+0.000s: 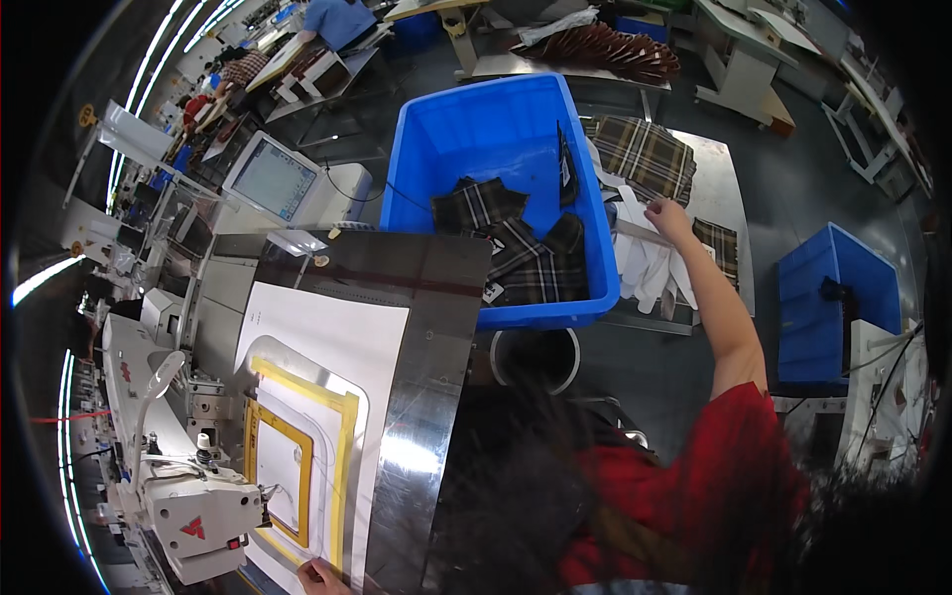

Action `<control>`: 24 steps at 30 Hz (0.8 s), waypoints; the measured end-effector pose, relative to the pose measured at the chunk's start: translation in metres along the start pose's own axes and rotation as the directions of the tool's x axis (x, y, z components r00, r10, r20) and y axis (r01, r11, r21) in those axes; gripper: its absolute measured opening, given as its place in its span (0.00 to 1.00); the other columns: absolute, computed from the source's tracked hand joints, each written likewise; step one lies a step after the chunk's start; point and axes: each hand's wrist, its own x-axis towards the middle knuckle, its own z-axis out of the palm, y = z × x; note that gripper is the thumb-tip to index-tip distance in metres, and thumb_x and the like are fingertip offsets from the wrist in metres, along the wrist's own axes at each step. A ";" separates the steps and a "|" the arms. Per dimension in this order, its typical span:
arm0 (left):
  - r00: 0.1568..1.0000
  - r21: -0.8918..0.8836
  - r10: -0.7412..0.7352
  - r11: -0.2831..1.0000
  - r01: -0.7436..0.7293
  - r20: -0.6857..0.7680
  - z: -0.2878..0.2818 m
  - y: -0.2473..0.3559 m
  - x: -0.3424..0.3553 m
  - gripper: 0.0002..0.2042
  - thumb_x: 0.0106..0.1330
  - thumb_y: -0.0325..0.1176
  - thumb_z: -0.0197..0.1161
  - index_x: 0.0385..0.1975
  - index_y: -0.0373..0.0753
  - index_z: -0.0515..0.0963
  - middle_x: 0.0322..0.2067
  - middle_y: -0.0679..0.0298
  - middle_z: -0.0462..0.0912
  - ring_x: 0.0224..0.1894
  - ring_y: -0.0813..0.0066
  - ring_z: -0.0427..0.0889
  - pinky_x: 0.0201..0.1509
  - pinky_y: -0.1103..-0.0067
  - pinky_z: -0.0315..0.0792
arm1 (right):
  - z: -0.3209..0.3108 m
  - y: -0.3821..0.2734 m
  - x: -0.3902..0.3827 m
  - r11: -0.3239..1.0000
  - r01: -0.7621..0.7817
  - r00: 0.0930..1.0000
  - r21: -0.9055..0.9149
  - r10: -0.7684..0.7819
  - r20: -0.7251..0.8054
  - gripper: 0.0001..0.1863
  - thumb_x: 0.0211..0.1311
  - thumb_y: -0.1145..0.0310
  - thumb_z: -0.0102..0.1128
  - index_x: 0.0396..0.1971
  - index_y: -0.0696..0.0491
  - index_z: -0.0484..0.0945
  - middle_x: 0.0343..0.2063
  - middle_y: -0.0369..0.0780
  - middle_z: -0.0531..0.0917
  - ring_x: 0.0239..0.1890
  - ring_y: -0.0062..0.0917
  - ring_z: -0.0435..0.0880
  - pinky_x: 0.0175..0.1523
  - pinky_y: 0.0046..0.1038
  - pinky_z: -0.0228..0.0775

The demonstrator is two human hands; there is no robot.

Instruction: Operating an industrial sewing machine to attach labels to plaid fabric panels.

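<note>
On the right, my right hand (670, 220) reaches out over a metal table, its fingers pinched on a white strip (640, 232) among other loose white pieces (650, 273). Folded brown plaid fabric pieces (645, 159) lie beside them. At the lower edge, my left hand (323, 577) is partly cut off; its bent fingers are at the lower corner of a clear template with yellow edging (347, 446). The template lies on a white sheet under the head of a white sewing machine (203, 511). A smaller yellow frame (305, 486) is inside it.
A large blue bin (486, 104) with dark plaid pieces (540, 260) stands between the machine's dark metal bed (436, 297) and the side table (729, 198). Behind the bed is a control screen (273, 177). Another blue bin (823, 297) stands at right; a round stool (535, 359) is below.
</note>
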 end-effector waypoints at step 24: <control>0.979 -0.755 0.197 0.649 -0.093 0.049 0.021 0.002 -0.008 0.09 0.65 0.34 0.59 0.40 0.35 0.78 0.37 0.64 0.81 0.37 0.77 0.78 0.42 0.78 0.73 | -0.084 -0.338 -0.160 0.240 0.850 0.353 0.469 -0.921 -0.168 0.14 0.58 0.76 0.57 0.44 0.59 0.79 0.30 0.38 0.80 0.33 0.25 0.79 0.39 0.26 0.69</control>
